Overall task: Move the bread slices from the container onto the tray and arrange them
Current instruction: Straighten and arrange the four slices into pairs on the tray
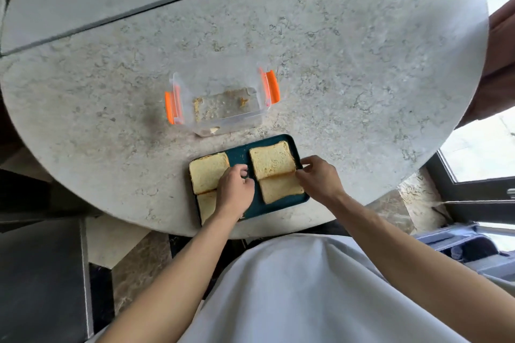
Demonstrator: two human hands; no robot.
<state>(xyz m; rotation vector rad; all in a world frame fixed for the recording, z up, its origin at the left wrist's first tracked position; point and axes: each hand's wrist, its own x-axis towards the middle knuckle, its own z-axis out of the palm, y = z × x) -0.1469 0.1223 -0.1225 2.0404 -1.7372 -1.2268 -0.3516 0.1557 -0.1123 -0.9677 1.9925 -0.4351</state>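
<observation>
Container emptied, crumbs only; four bread slices on the tray at the tabletop's near edge; my right hand pinches the right pair's seam, left hand fingers curled, contact unclear; I would nudge gently, squaring the overlaps.

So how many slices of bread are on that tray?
4 on the tray: far-left slice, near-left slice partly under the left hand, far-right slice, near-right slice. More could be hidden.

Head-worn view, steeply down, close.
</observation>
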